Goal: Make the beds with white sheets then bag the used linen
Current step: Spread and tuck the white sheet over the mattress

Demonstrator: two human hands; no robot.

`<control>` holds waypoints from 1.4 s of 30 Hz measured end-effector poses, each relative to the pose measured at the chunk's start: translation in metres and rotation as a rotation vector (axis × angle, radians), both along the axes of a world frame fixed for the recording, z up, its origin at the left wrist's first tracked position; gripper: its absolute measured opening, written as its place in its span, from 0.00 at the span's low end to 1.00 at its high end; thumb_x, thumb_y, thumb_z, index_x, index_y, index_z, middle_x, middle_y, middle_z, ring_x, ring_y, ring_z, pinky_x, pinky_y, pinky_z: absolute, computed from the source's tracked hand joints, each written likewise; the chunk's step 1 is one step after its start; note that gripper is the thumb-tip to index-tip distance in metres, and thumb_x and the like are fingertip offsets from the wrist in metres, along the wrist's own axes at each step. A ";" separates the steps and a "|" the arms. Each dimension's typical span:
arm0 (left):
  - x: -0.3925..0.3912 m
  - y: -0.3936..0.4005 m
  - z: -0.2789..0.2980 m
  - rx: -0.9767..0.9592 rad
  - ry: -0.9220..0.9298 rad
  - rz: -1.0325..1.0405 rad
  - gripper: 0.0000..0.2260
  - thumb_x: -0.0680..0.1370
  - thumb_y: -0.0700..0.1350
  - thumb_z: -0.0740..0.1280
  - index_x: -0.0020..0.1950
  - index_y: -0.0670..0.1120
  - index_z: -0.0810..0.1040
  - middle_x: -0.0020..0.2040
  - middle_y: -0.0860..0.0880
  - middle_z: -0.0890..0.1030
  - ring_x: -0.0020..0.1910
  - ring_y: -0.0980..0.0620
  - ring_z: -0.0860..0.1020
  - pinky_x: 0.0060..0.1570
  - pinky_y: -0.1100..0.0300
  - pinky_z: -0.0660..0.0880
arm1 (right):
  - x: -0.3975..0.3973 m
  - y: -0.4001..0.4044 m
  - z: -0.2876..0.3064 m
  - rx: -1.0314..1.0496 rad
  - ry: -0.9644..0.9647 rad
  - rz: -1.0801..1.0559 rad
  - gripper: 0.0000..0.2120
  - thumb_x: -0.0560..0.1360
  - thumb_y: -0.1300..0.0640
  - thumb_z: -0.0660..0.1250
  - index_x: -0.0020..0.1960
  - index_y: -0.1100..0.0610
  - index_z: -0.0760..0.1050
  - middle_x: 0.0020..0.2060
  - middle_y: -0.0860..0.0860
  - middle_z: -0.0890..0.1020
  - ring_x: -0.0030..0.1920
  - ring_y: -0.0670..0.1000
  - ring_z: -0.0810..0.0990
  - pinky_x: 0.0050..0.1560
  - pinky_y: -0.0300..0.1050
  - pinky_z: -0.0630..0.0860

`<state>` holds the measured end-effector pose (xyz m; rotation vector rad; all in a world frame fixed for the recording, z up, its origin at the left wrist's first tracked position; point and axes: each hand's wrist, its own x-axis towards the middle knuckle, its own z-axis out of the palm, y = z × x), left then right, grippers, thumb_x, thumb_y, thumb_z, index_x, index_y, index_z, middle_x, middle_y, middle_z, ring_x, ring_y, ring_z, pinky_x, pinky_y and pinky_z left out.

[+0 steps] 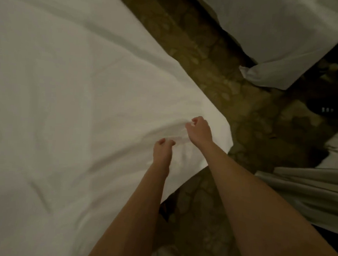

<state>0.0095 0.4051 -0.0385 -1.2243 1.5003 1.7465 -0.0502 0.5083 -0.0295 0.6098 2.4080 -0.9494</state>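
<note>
1. Two bare hands of ours reach down to the near corner of the white sheet [70, 93], which lies spread over the bed and fills the left and middle of the view.
2. Our left hand [163, 150] has its fingers curled tight, and the thumb and fingertips pinch a small ridge of the sheet just inside its edge.
3. Our right hand [201, 131] sits just beside the left, a little farther from us, with its fingers also curled and gathering a fold of the same sheet.
4. Between the two hands the cloth is bunched into short creases that fan out across the sheet; how much fabric each fist encloses we cannot tell, since the picture is blurred there.
5. The sheet's corner [226, 140] hangs past our right hand over the patterned carpet [217, 75].
6. A second bed with white bedding [286, 36] stands across the strip of carpet at the upper right, well apart from our hands.
7. Pale crumpled linen [309, 189] lies at the right edge of the view, near our right forearm.
8. A dark object [325, 106] on the floor at the far right is too dim to name.
</note>
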 end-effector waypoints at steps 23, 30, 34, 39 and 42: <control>-0.016 -0.010 0.012 -0.025 0.028 -0.085 0.16 0.79 0.48 0.65 0.65 0.44 0.70 0.58 0.47 0.75 0.57 0.49 0.75 0.56 0.50 0.74 | -0.032 0.066 -0.015 0.132 0.046 0.143 0.25 0.77 0.51 0.66 0.69 0.63 0.70 0.65 0.59 0.75 0.65 0.59 0.73 0.61 0.47 0.69; -0.040 -0.018 0.036 -0.101 0.182 -0.070 0.29 0.72 0.57 0.73 0.68 0.46 0.71 0.58 0.48 0.78 0.56 0.49 0.78 0.53 0.50 0.79 | 0.012 0.000 0.012 -0.227 0.086 0.153 0.26 0.76 0.52 0.69 0.70 0.61 0.69 0.65 0.56 0.76 0.66 0.56 0.73 0.67 0.48 0.69; -0.042 -0.048 0.044 -0.288 0.185 -0.227 0.38 0.64 0.62 0.76 0.67 0.42 0.73 0.61 0.44 0.79 0.59 0.44 0.77 0.59 0.46 0.76 | 0.041 -0.053 0.017 -0.337 0.048 0.205 0.13 0.75 0.55 0.69 0.57 0.59 0.77 0.49 0.50 0.82 0.54 0.54 0.81 0.58 0.46 0.77; -0.019 -0.134 0.039 -0.439 0.171 -0.226 0.15 0.74 0.47 0.71 0.53 0.37 0.77 0.53 0.38 0.81 0.53 0.39 0.80 0.53 0.45 0.79 | 0.078 -0.117 0.030 -0.517 -0.011 0.243 0.07 0.74 0.58 0.71 0.52 0.53 0.81 0.39 0.45 0.83 0.38 0.38 0.80 0.41 0.33 0.75; 0.006 -0.200 0.043 -0.425 0.154 -0.174 0.14 0.75 0.44 0.70 0.54 0.35 0.78 0.52 0.37 0.81 0.51 0.39 0.81 0.50 0.47 0.80 | 0.099 -0.164 0.037 -0.522 -0.056 0.320 0.08 0.73 0.56 0.72 0.50 0.58 0.82 0.39 0.51 0.83 0.39 0.47 0.81 0.44 0.44 0.77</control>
